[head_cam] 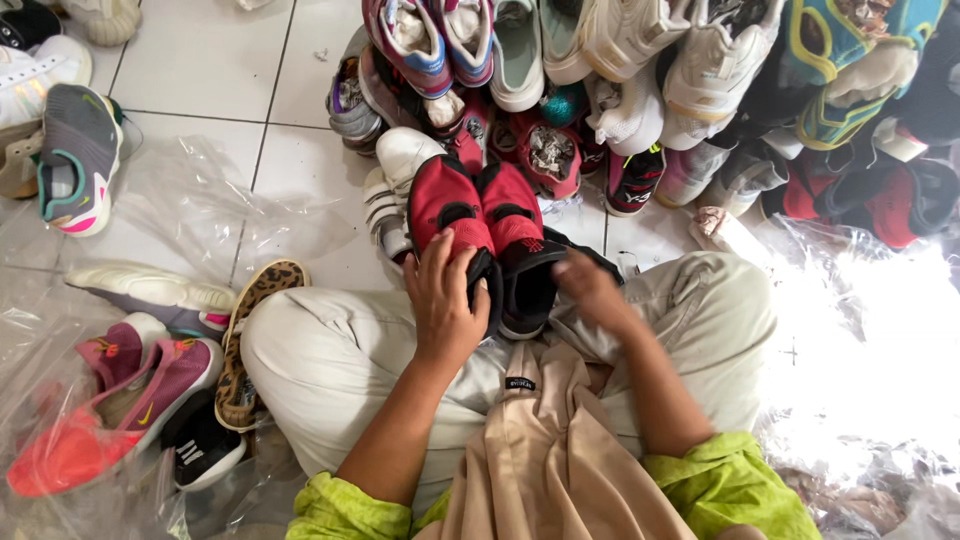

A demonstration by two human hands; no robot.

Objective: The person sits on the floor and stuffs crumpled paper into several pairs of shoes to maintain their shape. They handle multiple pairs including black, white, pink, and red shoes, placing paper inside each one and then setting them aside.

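The big heap of shoes (640, 90) is crowding the tiled floor (210, 70), too many to count. Two red shoes (480, 220) are sitting paired on the lap, toes outward. Left hand (443, 300) is pressing one, fingers together; right hand (592, 290) is blurred, fingers unclear.

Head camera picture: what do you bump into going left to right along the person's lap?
Leopard-print shoe → left hand on the red and black shoes → right hand → shiny plastic sheet.
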